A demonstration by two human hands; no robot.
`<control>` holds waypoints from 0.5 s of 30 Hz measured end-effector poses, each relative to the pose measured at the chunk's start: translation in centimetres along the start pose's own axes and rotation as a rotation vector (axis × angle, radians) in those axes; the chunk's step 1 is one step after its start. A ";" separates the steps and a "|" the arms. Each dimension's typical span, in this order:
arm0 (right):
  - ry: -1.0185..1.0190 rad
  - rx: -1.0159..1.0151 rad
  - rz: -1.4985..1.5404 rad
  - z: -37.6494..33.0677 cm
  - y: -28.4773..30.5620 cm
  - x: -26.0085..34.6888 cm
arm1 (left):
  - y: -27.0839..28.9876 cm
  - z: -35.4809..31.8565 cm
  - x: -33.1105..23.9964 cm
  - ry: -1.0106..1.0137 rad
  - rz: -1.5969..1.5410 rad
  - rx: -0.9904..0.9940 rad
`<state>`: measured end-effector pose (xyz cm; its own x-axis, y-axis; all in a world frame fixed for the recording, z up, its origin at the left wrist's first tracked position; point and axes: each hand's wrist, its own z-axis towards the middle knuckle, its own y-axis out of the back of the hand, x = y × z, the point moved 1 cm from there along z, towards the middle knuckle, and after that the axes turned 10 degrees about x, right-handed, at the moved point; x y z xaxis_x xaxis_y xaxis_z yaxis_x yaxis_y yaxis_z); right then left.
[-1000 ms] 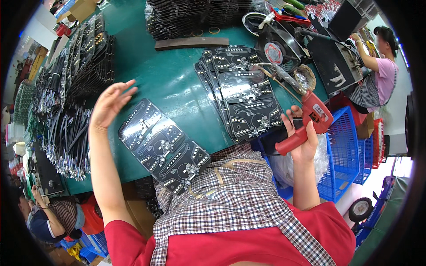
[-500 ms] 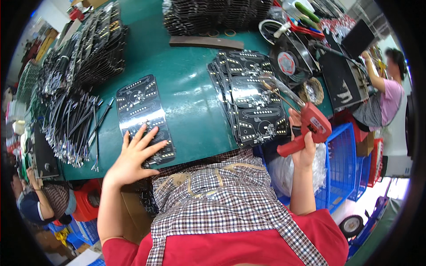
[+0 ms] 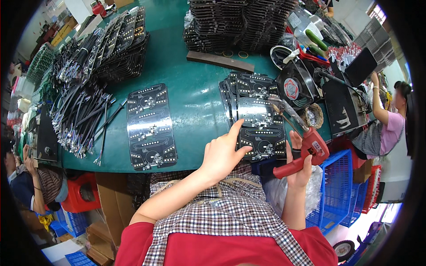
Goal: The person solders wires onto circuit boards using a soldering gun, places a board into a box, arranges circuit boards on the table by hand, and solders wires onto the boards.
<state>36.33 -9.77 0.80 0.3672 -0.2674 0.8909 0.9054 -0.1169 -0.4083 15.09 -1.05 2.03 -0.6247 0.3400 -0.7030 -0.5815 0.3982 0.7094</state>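
My left hand (image 3: 223, 153) is at the left edge of a stack of black circuit-board panels (image 3: 262, 119). Its index finger and thumb are spread over the top panel's edge, and the other fingers are partly hidden. In my right hand (image 3: 302, 173) is a red soldering gun (image 3: 314, 148), pistol-shaped, its metal tip pointing up and left over the stack's right side. A single black circuit-board panel (image 3: 152, 128) lies flat on the green table, left of the stack, with no hand on it.
A bundle of black cables (image 3: 82, 119) lies at the left, below leaning boards (image 3: 122, 44). Behind are tall board piles (image 3: 237, 26), a dark bar (image 3: 219, 61) and a round fan (image 3: 295, 86). Blue crates (image 3: 335, 190) stand at the right. Other people work on both sides.
My left hand has left the single panel and moved right to the stack's edge. The right hand still grips the soldering gun. The view has shifted somewhat.
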 end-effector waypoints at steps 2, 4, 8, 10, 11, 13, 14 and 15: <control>-0.021 0.037 0.001 0.0 -0.2 0.1 | 0.6 -0.1 0.3 0.088 -0.374 0.096; -0.012 0.050 0.006 0.0 -0.4 0.4 | 0.8 -0.4 0.6 0.098 -0.377 0.069; -0.002 0.095 0.063 -0.1 -1.4 0.8 | 0.7 -1.0 0.4 0.074 -0.394 0.043; 0.015 0.104 0.088 0.3 -2.6 0.8 | 0.8 -1.0 0.4 0.037 -0.260 0.042; 0.026 0.119 0.114 0.5 -3.2 0.8 | 0.7 -1.0 0.9 0.054 -0.330 0.002; -0.002 0.088 0.165 0.6 -3.7 0.3 | 0.1 -0.8 2.9 0.136 -0.578 0.002; -0.032 0.046 0.213 0.8 -3.9 0.1 | 0.4 -0.6 3.3 0.214 -0.827 0.013; -0.023 0.060 0.238 0.9 -4.0 0.1 | 1.2 -0.7 3.0 0.215 -0.850 0.006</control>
<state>32.92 -8.45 2.72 0.5761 -0.2586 0.7754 0.8034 0.0044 -0.5954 12.18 -0.19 0.83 -0.0657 -0.2413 -0.9682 -0.8924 0.4484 -0.0512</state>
